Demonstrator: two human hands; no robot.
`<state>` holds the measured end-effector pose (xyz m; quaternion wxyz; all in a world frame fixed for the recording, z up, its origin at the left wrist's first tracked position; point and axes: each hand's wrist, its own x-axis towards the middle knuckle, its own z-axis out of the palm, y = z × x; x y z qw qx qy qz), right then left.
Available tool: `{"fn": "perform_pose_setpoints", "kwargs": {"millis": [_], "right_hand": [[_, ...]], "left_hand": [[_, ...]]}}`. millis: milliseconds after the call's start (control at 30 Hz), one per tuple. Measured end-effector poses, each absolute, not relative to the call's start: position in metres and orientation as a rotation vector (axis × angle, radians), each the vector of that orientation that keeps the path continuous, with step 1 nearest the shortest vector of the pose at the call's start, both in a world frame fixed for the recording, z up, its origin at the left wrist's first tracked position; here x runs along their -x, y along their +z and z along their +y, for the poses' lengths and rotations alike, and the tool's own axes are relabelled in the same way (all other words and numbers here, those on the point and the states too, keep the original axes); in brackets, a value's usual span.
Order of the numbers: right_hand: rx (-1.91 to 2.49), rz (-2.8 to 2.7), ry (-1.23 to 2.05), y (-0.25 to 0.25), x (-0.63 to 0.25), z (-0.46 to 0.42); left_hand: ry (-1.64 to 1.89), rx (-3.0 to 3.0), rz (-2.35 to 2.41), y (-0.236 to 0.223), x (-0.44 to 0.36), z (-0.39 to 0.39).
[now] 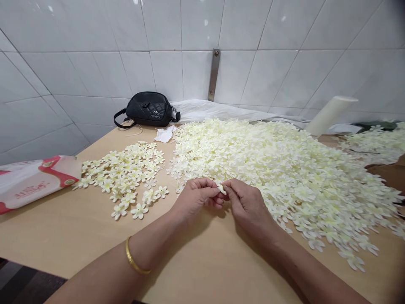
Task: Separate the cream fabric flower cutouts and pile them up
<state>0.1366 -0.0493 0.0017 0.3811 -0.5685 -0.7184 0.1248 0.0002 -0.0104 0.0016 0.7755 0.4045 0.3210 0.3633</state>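
Beyond hands [198, 195] [248, 202] pinching a flower [222, 189], bag lettering [156, 116] blurs.

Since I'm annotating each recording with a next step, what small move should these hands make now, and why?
I'd judge that the right hand should ease its fingers back slightly while the left hand holds the small pale flower: both hands pinch it and cover much of it, so its shape is hard to check.

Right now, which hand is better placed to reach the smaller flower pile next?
Probably the left hand: it is nearer that smaller pile, while the right hand is beside the larger heap. Both touch one flower.
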Motion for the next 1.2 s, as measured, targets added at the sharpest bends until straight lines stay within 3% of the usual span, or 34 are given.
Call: {"fn": "perform_pose_setpoints", "kwargs": {"millis": [400, 1200], "right_hand": [[1.352, -1.737, 0.134, 0.0044, -0.1405, -0.0511], [1.326, -1.831, 0.379, 0.0075, -0.1427, -0.0524]], "left_hand": [[0.859, -0.931, 0.866, -0.001, -0.0015, -0.0087], [0.781, -0.934, 0.664, -0.004, -0.0005, -0.0082]]}}
